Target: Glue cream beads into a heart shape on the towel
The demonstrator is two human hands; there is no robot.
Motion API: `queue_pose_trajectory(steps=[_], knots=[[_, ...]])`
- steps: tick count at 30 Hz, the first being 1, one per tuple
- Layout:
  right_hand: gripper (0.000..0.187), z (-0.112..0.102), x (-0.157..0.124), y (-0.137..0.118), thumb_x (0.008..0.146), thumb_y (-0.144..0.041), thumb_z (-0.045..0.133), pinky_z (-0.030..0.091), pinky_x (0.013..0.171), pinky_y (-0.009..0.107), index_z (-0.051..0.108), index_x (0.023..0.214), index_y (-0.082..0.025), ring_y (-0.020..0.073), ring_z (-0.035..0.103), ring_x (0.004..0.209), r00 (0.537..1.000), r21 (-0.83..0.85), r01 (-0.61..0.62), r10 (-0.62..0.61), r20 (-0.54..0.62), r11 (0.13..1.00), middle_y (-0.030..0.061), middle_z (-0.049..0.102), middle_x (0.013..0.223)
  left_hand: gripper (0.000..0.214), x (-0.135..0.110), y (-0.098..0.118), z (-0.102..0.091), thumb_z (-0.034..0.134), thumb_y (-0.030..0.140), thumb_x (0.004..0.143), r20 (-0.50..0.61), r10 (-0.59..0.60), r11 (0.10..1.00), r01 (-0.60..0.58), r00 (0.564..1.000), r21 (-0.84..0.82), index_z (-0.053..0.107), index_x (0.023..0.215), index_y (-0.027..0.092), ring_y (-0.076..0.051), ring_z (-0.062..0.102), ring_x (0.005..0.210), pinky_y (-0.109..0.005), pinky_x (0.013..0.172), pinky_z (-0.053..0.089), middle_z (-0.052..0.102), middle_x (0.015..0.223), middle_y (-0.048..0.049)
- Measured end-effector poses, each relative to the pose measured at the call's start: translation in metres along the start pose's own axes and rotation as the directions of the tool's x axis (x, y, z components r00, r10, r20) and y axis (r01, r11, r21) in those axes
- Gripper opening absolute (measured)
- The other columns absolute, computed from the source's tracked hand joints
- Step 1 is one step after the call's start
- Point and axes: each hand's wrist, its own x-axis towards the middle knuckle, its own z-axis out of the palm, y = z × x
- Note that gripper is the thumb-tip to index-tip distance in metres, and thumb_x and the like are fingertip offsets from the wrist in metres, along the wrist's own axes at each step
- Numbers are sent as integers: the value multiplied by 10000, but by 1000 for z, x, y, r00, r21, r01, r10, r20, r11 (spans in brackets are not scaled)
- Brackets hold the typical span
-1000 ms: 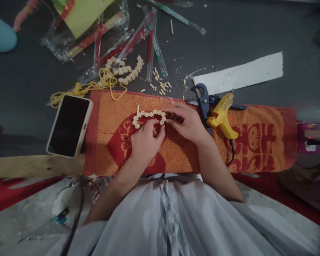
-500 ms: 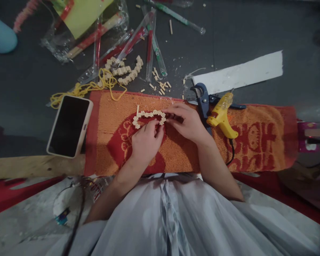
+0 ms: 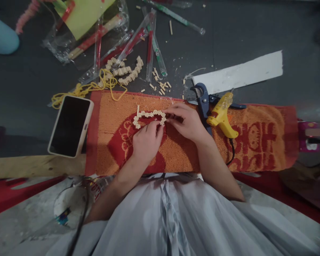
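Note:
A curved chain of short wooden stick pieces (image 3: 148, 114), open toward me, lies on an orange and red towel (image 3: 181, 156). One longer stick (image 3: 138, 109) sticks up at its left end. My right hand (image 3: 186, 122) pinches the chain's right end from the right, with thumb and forefinger closed. From below, my left hand (image 3: 147, 139) has its thumb and fingertips pressed together at the same end; the fingers hide part of it. Beside my right hand rest a dark blue cutter (image 3: 203, 101) and a yellow glue gun (image 3: 221, 117).
A phone (image 3: 69, 126) lies at the towel's left edge, near yellow cord (image 3: 104, 80). Beyond are more glued stick chains (image 3: 132, 73), loose cut pieces (image 3: 162, 86), wrapped sticks (image 3: 149, 49) and a white strip (image 3: 240, 73). The glue gun's cord (image 3: 232, 153) runs toward me.
My left hand has shifted very slightly to the right and its fingers sit closer together. My right hand and the wooden chain have hardly moved.

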Motion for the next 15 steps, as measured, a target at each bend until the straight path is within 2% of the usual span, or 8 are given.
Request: queue_pose_trajectory(steps=[10, 15], knots=[[320, 2, -1, 6, 866, -110, 604, 537, 832, 336, 753, 1107, -258, 184, 663, 921, 996, -41, 84, -85, -29, 996, 44, 711, 989, 181, -2, -3, 3, 583, 293, 933, -60, 75, 997, -73, 995, 33, 718, 976, 182, -177, 698, 691, -262, 643, 465, 746, 748, -43], [317, 2, 0, 5, 865, -114, 589, 543, 824, 341, 749, 1100, -255, 183, 662, 901, 997, -41, 68, -69, -26, 997, 47, 706, 990, 212, -1, -1, 1, 583, 301, 933, -8, 48, 998, -48, 999, 39, 716, 1032, 169, -189, 707, 727, -270, 673, 481, 754, 780, -55]])
